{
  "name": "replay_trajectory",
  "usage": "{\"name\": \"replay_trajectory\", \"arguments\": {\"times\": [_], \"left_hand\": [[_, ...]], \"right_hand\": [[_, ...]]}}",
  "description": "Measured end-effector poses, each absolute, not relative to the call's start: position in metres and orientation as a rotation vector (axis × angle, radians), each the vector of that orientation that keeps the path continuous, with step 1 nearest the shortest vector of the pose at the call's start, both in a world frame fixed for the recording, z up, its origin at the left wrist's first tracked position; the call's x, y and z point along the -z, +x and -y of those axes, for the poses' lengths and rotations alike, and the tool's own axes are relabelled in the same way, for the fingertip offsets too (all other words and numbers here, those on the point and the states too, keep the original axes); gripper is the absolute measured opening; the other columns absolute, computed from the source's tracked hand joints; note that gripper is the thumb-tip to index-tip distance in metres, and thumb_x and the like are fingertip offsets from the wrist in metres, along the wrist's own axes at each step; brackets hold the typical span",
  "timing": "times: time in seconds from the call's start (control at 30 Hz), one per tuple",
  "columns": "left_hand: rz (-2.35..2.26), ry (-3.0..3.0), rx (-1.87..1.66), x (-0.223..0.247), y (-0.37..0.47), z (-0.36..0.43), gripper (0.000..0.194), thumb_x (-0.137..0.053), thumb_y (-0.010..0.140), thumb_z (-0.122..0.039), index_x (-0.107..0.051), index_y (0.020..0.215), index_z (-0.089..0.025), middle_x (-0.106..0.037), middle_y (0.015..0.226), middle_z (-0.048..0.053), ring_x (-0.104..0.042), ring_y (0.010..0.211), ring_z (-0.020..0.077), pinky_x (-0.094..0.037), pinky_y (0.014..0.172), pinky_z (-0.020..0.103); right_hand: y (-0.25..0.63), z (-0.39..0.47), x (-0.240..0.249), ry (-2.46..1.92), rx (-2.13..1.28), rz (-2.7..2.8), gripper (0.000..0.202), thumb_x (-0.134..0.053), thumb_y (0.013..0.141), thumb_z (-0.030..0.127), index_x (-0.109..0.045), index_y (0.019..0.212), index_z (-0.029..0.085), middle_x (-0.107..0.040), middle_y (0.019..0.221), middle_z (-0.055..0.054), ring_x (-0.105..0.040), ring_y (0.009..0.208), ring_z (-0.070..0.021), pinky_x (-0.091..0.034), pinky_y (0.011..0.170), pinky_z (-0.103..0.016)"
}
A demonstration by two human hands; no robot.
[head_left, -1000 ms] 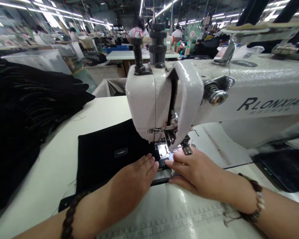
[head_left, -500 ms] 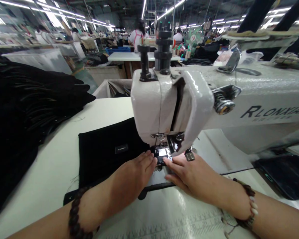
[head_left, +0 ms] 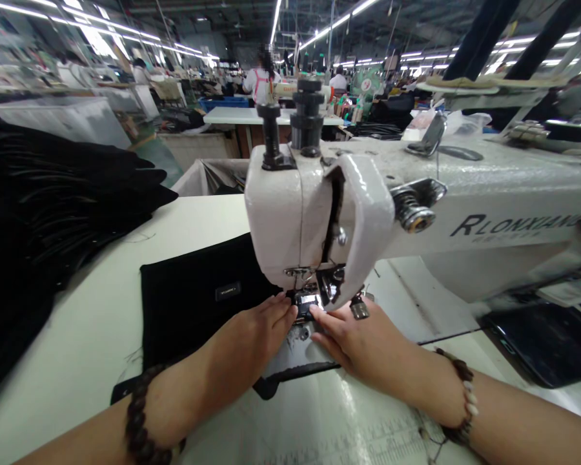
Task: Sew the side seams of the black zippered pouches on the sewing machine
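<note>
A white sewing machine [head_left: 281, 219] stands in front of me, its presser foot [head_left: 310, 299] low over the work. Black fabric [head_left: 184, 290] with a small dark label [head_left: 228, 291] spreads left of the needle area. My left hand [head_left: 252, 336] lies flat on this fabric, fingers stretched toward the foot and touching its near edge. On the other side, my right hand [head_left: 358, 332] rests with its index fingertip at a small black piece [head_left: 306, 310] by the foot, thumb spread apart. The machine head hides part of the right fingers. Bare metal plate [head_left: 295, 349] shows between the hands.
A heap of black fabric [head_left: 53, 213] rises at the left. To the right lies a dark phone-like device [head_left: 547, 342]. A printed ruler scale [head_left: 368, 439] runs along the near table. Behind the machine are a cloth-lined bin [head_left: 193, 177] and a person [head_left: 259, 81].
The whole view has shifted slightly, with the machine further left in the picture. A shiny part now shows in the machine's front slot. Both hands keep nearly the same place beside the foot.
</note>
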State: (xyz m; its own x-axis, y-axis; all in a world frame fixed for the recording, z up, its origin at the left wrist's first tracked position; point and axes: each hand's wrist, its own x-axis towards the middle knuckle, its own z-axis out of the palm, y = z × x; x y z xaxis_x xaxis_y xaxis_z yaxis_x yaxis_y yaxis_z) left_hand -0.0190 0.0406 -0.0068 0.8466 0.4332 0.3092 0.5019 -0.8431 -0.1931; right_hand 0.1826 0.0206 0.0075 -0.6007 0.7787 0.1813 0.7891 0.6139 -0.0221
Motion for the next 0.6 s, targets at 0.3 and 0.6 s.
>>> {"name": "replay_trajectory", "arguments": {"times": [0.3, 0.6], "left_hand": [[0.751, -2.716, 0.234, 0.0016, -0.0162, -0.0351, 0.036, -0.046, 0.070, 0.000, -0.055, 0.104, -0.005, -0.062, 0.106, 0.012, -0.056, 0.102, 0.0190, -0.043, 0.090, 0.026], [0.774, -2.800, 0.098, -0.0008, -0.0133, -0.0334, 0.028, -0.047, 0.082, -0.013, -0.053, 0.108, -0.004, -0.061, 0.108, 0.012, -0.054, 0.103, 0.0192, -0.039, 0.092, 0.026]], "right_hand": [[0.1857, -0.0201, -0.0035, -1.317, 0.047, 2.661, 0.028, -0.044, 0.086, 0.029, -0.061, 0.103, 0.014, -0.065, 0.073, -0.007, -0.056, 0.066, -0.0190, -0.037, 0.063, -0.032], [0.1821, -0.0203, 0.0001, -1.139, 0.096, 2.566, 0.045, -0.021, 0.093, 0.027, -0.064, 0.089, 0.014, -0.062, 0.068, -0.007, -0.057, 0.057, -0.0169, -0.042, 0.051, -0.028]]}}
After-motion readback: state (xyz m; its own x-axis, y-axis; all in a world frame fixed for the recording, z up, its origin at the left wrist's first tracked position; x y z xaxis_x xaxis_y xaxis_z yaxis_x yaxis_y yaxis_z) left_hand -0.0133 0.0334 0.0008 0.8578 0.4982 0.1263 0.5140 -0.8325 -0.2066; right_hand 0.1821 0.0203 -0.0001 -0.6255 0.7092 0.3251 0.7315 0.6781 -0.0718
